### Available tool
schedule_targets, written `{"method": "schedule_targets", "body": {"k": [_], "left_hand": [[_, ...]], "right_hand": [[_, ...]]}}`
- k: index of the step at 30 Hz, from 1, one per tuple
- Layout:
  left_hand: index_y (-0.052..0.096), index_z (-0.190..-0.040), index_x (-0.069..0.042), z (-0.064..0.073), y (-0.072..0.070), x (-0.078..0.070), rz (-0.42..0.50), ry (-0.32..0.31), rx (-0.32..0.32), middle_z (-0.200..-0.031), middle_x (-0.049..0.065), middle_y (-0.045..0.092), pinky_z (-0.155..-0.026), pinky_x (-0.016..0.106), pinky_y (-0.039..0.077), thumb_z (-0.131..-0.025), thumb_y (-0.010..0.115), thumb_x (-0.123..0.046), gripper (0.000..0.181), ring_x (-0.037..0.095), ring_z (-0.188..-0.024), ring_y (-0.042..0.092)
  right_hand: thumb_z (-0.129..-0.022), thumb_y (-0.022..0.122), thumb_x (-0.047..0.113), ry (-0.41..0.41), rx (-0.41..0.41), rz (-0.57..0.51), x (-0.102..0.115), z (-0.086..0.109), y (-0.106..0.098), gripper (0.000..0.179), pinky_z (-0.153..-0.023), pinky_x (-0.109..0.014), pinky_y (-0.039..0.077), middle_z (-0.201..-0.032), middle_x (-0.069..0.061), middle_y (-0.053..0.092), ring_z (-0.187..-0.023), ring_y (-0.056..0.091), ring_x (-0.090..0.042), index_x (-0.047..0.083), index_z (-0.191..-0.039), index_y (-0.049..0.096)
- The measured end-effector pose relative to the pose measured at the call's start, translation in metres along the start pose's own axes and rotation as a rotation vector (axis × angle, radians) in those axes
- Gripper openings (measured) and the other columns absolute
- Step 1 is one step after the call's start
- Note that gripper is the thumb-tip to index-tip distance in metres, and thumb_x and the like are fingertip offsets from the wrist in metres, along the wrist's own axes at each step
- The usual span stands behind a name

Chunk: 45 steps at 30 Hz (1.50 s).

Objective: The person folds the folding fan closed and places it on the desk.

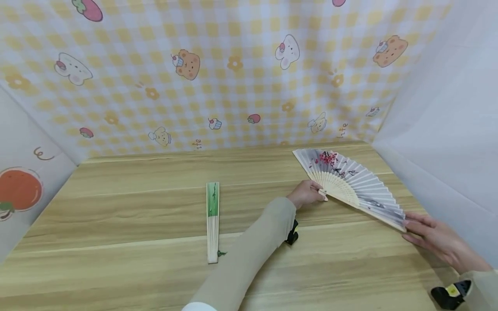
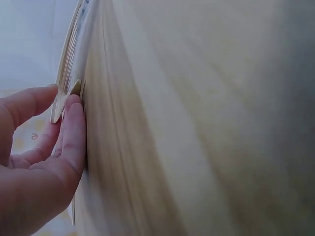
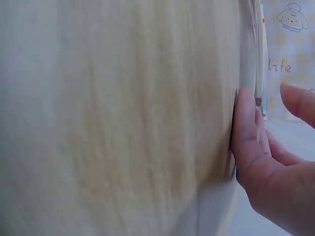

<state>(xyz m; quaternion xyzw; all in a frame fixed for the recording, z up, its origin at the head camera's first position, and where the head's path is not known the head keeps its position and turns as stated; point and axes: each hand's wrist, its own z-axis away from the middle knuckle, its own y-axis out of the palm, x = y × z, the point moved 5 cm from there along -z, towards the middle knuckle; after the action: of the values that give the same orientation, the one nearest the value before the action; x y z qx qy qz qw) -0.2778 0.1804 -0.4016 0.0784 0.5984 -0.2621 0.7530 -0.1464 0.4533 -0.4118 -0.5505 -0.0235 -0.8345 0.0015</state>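
A spread folding fan (image 1: 373, 190) lies at the right rear of the table, with a white-grey leaf, red blossoms and pale ribs. My left hand (image 1: 305, 194) pinches its pivot end between thumb and fingers; in the left wrist view the stacked ribs (image 2: 66, 88) run up from the fingertips. At the fan's right end is my right hand (image 1: 439, 237), its fingers extended beside the outer guard. In the right wrist view the thumb (image 3: 298, 103) stands apart from the fan's edge, and the other fingers lie low along the table.
A folded fan (image 1: 212, 224) with a green leaf part and a small green tassel (image 1: 221, 253) lies upright in view left of my left forearm. The wooden table (image 1: 128, 207) meets a yellow checked cloth (image 1: 233, 86) behind and a white wall (image 1: 439, 129) at right.
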Motion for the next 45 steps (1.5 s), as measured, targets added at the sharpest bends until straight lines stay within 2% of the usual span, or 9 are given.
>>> {"method": "schedule_targets", "body": {"k": [2, 4, 6, 16, 23, 31, 35, 42, 45], "left_hand": [[0.059, -0.097, 0.000, 0.002, -0.001, 0.001, 0.004, -0.020, -0.011, -0.079, 0.005, 0.058, -0.064, 0.023, 0.051, -0.075, 0.065, 0.004, 0.023, 0.015, -0.071, 0.058], [0.060, -0.095, 0.001, 0.004, -0.003, 0.002, 0.011, -0.031, -0.019, -0.077, 0.005, 0.058, -0.063, 0.023, 0.052, -0.075, 0.064, 0.006, 0.021, 0.015, -0.067, 0.058], [0.060, -0.093, 0.002, 0.006, -0.004, 0.002, 0.008, -0.036, -0.021, -0.076, 0.006, 0.057, -0.061, 0.022, 0.051, -0.075, 0.064, 0.006, 0.019, 0.013, -0.064, 0.056], [0.061, -0.082, 0.000, 0.017, -0.014, 0.003, -0.088, -0.028, -0.048, -0.064, 0.001, 0.054, -0.051, 0.017, 0.046, -0.072, 0.066, 0.006, 0.013, 0.010, -0.052, 0.049], [0.060, -0.078, 0.000, 0.024, -0.021, 0.005, -0.158, -0.022, -0.061, -0.059, 0.002, 0.055, -0.049, 0.016, 0.046, -0.071, 0.070, 0.002, 0.012, 0.008, -0.050, 0.050], [0.058, -0.075, 0.001, 0.033, -0.029, 0.007, -0.181, 0.005, -0.046, -0.059, 0.008, 0.061, -0.048, 0.017, 0.049, -0.070, 0.070, 0.003, 0.013, 0.007, -0.046, 0.052], [0.058, -0.076, 0.002, 0.039, -0.033, 0.007, -0.192, 0.011, -0.030, -0.061, 0.008, 0.062, -0.049, 0.017, 0.050, -0.071, 0.069, 0.003, 0.012, 0.008, -0.048, 0.055], [0.059, -0.077, 0.003, 0.047, -0.041, 0.011, -0.185, 0.006, -0.021, -0.063, 0.009, 0.063, -0.050, 0.018, 0.051, -0.072, 0.068, 0.002, 0.011, 0.012, -0.051, 0.060], [0.060, -0.076, 0.003, 0.049, -0.046, 0.013, -0.178, 0.005, -0.020, -0.063, 0.010, 0.063, -0.049, 0.019, 0.051, -0.072, 0.069, 0.002, 0.010, 0.011, -0.050, 0.059]], "right_hand": [[-0.089, 0.051, 0.004, -0.003, 0.017, -0.027, -0.001, 0.000, 0.000, 0.022, -0.080, -0.032, 0.049, -0.103, -0.012, 0.051, -0.084, 0.057, -0.005, 0.014, -0.108, 0.050], [-0.089, 0.051, 0.003, 0.001, 0.036, -0.051, -0.002, 0.000, 0.001, 0.022, -0.079, -0.033, 0.049, -0.093, 0.009, 0.051, -0.085, 0.058, -0.008, 0.023, -0.095, 0.055], [-0.089, 0.051, 0.005, 0.011, 0.046, -0.041, -0.002, 0.001, 0.003, 0.021, -0.080, -0.033, 0.049, -0.094, 0.011, 0.050, -0.085, 0.057, -0.007, 0.025, -0.095, 0.055], [-0.089, 0.051, 0.007, 0.046, 0.030, 0.029, 0.000, 0.005, 0.016, 0.021, -0.076, -0.030, 0.051, -0.093, -0.002, 0.048, -0.079, 0.055, -0.011, 0.027, -0.094, 0.055], [-0.090, 0.051, 0.009, 0.057, 0.024, 0.110, 0.001, 0.005, 0.025, 0.048, -0.075, -0.029, 0.051, -0.092, -0.002, 0.048, -0.078, 0.054, -0.010, -0.001, -0.131, 0.029], [-0.090, 0.050, 0.010, 0.033, 0.052, 0.157, 0.000, 0.003, 0.034, 0.059, -0.078, -0.031, 0.050, -0.097, 0.010, 0.051, -0.085, 0.056, -0.004, -0.013, -0.133, 0.017], [-0.090, 0.052, 0.013, 0.045, 0.037, 0.201, 0.001, 0.003, 0.039, 0.073, -0.080, -0.031, 0.049, -0.114, -0.012, 0.043, -0.086, 0.056, -0.001, -0.017, -0.133, 0.000], [-0.089, 0.052, 0.012, 0.040, 0.022, 0.235, 0.004, 0.003, 0.050, 0.073, -0.080, -0.027, 0.048, -0.114, -0.011, 0.043, -0.086, 0.055, 0.001, -0.016, -0.133, 0.002], [-0.090, 0.052, 0.013, 0.037, 0.010, 0.279, 0.004, 0.002, 0.055, 0.071, -0.081, -0.026, 0.048, -0.124, -0.030, 0.032, -0.086, 0.054, 0.003, -0.016, -0.133, 0.003]]}}
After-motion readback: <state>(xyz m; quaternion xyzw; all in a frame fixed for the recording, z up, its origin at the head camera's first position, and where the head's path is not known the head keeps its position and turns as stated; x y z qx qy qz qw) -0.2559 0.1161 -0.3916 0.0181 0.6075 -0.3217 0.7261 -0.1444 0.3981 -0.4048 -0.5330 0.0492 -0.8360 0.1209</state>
